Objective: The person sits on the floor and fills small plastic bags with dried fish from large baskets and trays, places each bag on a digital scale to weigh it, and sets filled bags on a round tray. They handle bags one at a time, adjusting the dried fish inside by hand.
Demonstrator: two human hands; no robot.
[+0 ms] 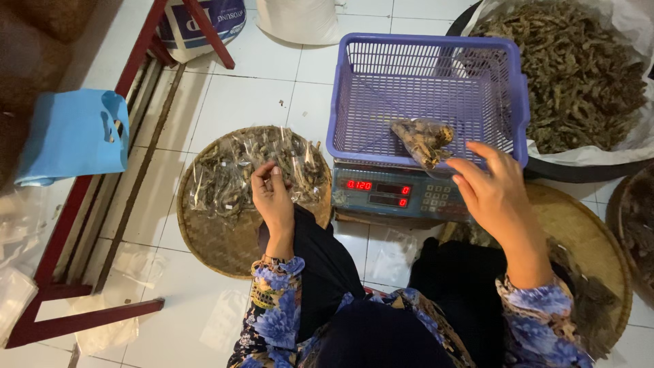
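Observation:
My right hand (492, 187) holds a small clear bag of dried brown pieces (422, 140) by its lower end, over the front edge of a purple plastic basket (354, 129). The basket sits on a digital scale (402, 194) with red lit digits. My left hand (274, 197) rests on a pile of filled clear bags (228, 174) lying in a round woven tray (211, 249); its fingers are curled on one of the bags.
A large tub lined with white plastic (627, 146) holds a heap of dried brown pieces at the top right. Another woven tray (586, 238) lies under my right arm. A blue bag (68, 136) hangs on a red frame (61, 252) at left. Sacks (296, 20) stand behind.

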